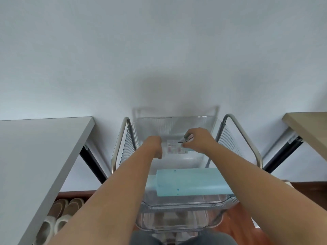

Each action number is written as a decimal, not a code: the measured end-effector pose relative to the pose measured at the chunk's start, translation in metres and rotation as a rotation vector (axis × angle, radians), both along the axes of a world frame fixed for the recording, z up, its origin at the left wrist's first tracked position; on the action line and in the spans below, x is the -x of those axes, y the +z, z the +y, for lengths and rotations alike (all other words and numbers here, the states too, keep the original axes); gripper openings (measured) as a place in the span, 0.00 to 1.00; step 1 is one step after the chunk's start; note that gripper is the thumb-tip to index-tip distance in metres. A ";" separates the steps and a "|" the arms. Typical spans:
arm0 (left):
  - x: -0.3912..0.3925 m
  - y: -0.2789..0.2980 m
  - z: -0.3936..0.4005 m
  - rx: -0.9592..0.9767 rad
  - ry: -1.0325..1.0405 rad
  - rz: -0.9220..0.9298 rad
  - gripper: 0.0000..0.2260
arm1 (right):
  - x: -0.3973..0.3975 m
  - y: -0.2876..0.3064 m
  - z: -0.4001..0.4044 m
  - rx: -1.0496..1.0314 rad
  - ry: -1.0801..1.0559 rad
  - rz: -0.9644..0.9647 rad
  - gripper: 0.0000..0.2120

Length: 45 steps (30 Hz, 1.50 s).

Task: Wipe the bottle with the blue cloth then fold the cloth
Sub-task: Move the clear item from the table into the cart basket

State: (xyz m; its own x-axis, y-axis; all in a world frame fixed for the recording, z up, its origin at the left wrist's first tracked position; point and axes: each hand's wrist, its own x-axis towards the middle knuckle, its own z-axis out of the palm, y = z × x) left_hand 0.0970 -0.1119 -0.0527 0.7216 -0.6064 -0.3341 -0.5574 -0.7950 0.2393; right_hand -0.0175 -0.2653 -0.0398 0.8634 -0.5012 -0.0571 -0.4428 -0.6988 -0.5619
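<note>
A small clear bottle [174, 147] with a pink-patterned label lies sideways in the air between my hands, above the far half of a clear plastic bin [169, 123]. My left hand [155, 145] is closed around its left end. At the right end, the fingers of my right hand [196, 140] pinch it; a thin dark line and a bit of light blue show there, too small to identify. The blue cloth [191, 183] lies as a long folded strip across the near part of the bin, below my forearms, touched by neither hand.
The bin sits on a metal cart with curved side rails [120, 138] against a white wall. A grey table [44, 147] stands at the left and a wooden table [307, 128] at the right. Slippers [60, 218] lie on the floor under the grey table.
</note>
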 end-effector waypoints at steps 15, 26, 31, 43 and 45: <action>-0.005 -0.029 -0.006 0.251 0.033 -0.052 0.28 | -0.024 -0.027 0.014 0.157 0.030 0.140 0.19; -0.002 -0.028 -0.005 0.193 0.029 -0.128 0.33 | -0.026 -0.029 0.011 0.226 0.060 0.146 0.19; 0.000 -0.007 0.004 0.179 0.000 -0.142 0.31 | -0.018 -0.001 0.007 0.144 -0.033 -0.013 0.18; 0.062 0.116 0.139 0.717 -0.230 -0.224 0.13 | 0.020 0.103 0.101 -0.104 0.075 -0.534 0.03; 0.063 0.126 0.181 0.727 -0.159 -0.282 0.12 | 0.021 0.107 0.135 -0.145 0.172 -0.551 0.04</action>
State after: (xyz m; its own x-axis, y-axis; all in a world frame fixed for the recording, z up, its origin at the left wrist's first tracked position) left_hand 0.0345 0.0692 0.0730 0.6064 -0.7052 0.3674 -0.7680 -0.3997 0.5004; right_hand -0.0388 -0.1301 0.0675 0.8534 -0.3719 0.3653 0.0543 -0.6335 -0.7718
